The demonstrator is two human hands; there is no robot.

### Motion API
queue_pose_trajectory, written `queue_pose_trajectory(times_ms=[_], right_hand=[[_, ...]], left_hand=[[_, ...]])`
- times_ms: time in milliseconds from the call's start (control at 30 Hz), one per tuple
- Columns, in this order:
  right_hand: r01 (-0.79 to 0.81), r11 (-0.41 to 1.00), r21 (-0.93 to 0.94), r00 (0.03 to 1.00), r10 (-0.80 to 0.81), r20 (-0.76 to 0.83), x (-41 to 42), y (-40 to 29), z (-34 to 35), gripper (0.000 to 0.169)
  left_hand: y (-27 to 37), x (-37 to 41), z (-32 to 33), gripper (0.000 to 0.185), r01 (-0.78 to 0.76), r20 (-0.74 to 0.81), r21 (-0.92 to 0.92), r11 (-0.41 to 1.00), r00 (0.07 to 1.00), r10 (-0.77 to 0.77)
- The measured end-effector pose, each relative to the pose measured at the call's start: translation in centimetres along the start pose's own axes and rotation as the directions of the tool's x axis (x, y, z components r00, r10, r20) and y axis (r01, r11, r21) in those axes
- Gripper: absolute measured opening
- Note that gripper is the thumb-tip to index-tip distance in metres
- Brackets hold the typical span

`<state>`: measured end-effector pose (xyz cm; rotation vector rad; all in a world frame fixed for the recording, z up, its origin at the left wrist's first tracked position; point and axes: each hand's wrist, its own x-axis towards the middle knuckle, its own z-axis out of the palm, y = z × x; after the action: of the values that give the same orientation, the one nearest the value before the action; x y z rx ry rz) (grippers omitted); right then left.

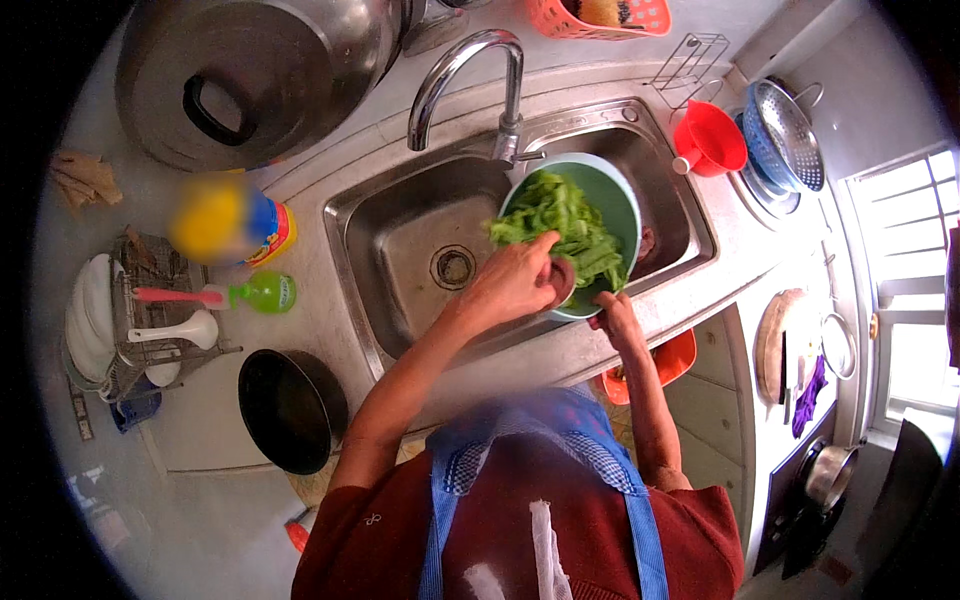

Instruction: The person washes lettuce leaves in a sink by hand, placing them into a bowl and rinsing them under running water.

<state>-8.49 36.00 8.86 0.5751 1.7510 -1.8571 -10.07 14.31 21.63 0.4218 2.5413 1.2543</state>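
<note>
A pale green plastic basin (pixel 611 191) with leafy green vegetables (pixel 562 217) in it rests over the divider and right bowl of a stainless steel double sink (pixel 397 225). My left hand (pixel 525 277) reaches over the basin's near left side, its fingers at the leaves and around a small brownish round item (pixel 561 283), partly hidden by the hand. With its fingers at the near rim, my right hand (pixel 619 319) holds the basin's edge. The chrome faucet (pixel 465 52) arches behind the left bowl; no water shows from its spout.
Left of the sink stand a black pot (pixel 289 412), a green spray bottle (pixel 266 292) and a dish rack (pixel 150 270). A red plastic dipper (pixel 709 139) and a metal colander (pixel 787 135) sit on the right. Below the counter is an orange container (pixel 679 356).
</note>
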Motion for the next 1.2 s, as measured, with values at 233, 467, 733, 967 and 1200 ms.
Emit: queue_pose_trajectory(times_ms=[233,467,733,967,1200], right_hand=[[0.025,0.999,0.024,0.997,-0.023,-0.067,5.5,-1.3,-4.5,0.015],[0.016,0.995,0.094,0.995,-0.007,-0.097,13.1,-0.3,-6.7,0.016],[-0.168,0.917,0.361,0.980,0.196,-0.040,19.5,3.3,-7.5,0.014],[-0.266,0.885,0.382,0.953,0.300,-0.032,20.7,4.4,-7.6,0.018],[-0.369,0.822,0.434,0.925,0.369,0.089,24.4,6.2,-8.8,0.025]], left_hand=[[-3.0,1.5,-3.1,0.045,-0.175,-0.165,-0.573,0.801,0.982,0.097],[-12.3,-4.6,-7.3,0.042,0.075,-0.416,-0.546,0.835,0.840,-0.348],[-23.9,-8.1,-1.9,0.033,0.302,-0.464,-0.481,0.823,0.708,-0.532],[-29.4,-8.6,-0.2,0.036,0.315,-0.533,-0.448,0.837,0.658,-0.533],[-28.2,-9.1,-2.5,0.037,0.434,-0.502,-0.379,0.817,0.646,-0.575]])
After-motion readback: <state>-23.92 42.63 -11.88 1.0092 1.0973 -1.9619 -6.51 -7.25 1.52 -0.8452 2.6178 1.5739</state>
